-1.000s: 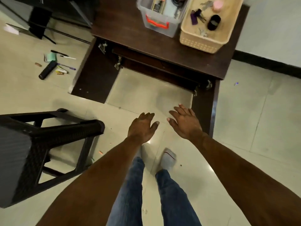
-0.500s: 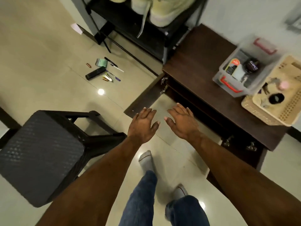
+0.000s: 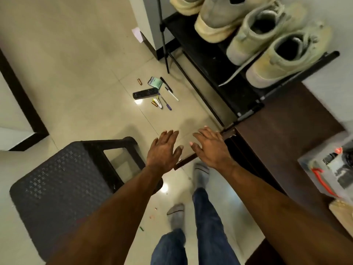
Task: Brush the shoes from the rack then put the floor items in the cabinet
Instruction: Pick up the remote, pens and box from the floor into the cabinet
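Pale suede shoes (image 3: pixel 271 41) on the rack (image 3: pixel 215 71) have swung into view; left hand (image 3: pixel 164 150) and right hand (image 3: pixel 210 150) hover spread, empty; remote (image 3: pixel 145 92) and pens (image 3: pixel 169 90) remain on floor

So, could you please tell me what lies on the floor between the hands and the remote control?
In the head view, only bare tile shows between the left hand, the right hand and the remote control; both hands are empty.
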